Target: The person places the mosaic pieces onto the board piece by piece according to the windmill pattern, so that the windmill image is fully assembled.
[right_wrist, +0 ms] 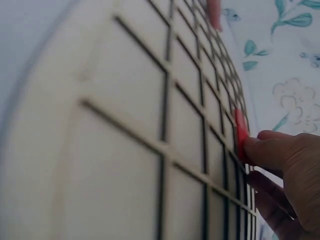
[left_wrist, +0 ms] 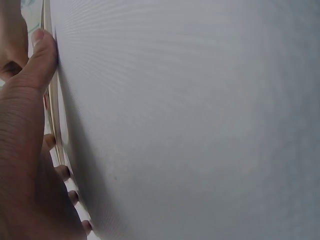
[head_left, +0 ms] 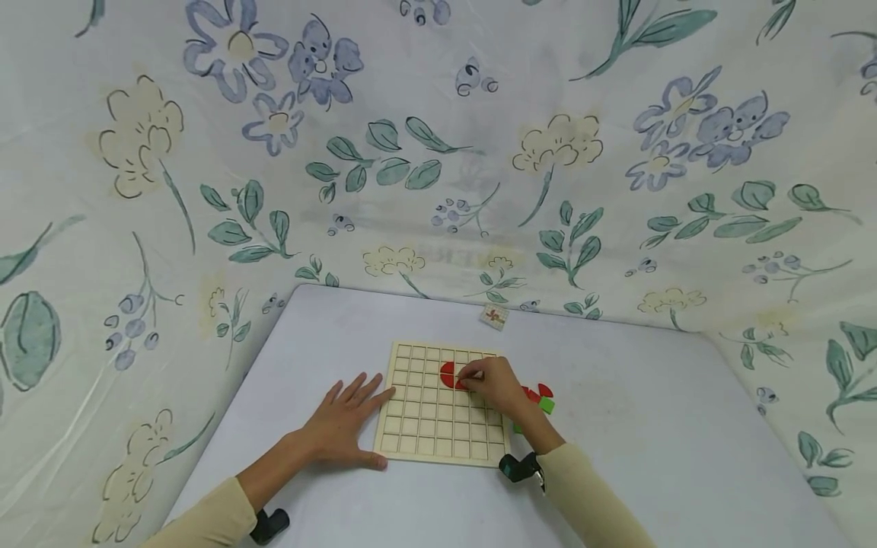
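Observation:
A square wooden grid board point(head_left: 411, 428) lies flat on the table. Red quarter-circle pieces point(head_left: 448, 374) sit together in its upper middle cells, forming part of a disc. My right hand point(head_left: 495, 384) reaches over the board's right side, thumb and forefinger pinching a red piece point(right_wrist: 241, 135) at that disc; the fingers partly cover it. My left hand point(head_left: 342, 425) lies with spread fingers at the board's left edge, little more than the thumb and fingertips touching it. In the left wrist view the left thumb point(left_wrist: 44, 52) lies along the board's edge.
Right of the board, partly behind the right forearm, lie loose red pieces point(head_left: 544, 390) and a green piece point(head_left: 546, 405). A small picture card point(head_left: 494, 316) rests near the table's back edge. Floral cloth point(head_left: 438, 190) hangs behind the white table point(head_left: 630, 426).

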A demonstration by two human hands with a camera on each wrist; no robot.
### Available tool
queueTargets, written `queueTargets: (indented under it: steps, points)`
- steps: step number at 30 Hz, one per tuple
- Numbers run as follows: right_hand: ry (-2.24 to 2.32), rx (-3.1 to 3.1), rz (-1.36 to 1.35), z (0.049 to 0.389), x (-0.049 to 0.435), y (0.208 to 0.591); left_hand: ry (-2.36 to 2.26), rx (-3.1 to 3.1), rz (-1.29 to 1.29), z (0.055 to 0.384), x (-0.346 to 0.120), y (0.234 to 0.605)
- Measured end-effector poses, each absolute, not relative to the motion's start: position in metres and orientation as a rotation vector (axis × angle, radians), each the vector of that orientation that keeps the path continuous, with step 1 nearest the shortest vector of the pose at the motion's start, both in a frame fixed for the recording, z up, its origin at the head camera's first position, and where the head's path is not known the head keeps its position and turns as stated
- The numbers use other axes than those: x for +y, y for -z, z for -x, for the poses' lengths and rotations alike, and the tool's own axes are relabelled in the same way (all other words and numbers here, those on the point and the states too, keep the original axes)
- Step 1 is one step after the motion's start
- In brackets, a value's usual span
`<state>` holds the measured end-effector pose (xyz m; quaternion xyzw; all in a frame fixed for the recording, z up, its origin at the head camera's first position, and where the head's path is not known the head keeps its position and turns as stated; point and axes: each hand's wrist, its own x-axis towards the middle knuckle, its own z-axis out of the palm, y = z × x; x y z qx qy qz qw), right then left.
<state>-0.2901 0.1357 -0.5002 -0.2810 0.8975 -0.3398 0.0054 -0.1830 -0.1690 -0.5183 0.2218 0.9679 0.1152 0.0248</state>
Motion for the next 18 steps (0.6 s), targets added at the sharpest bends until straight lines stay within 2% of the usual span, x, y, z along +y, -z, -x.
queueTargets:
  steps: [4, 12, 18]
  points:
    - [1.053, 2.869, 0.934, 0.281, 0.14, 0.501, -0.369, 2.991, -0.688, 0.182, -0.169, 0.517]
    - [1.092, 2.991, 0.829, 0.278, 0.159, 0.494, -0.362, 2.996, -0.69, 0.181, -0.169, 0.516]
    - [0.883, 3.104, 0.617, 0.279, 0.18, 0.489, -0.386, 2.987, -0.699, 0.181, -0.169, 0.514]
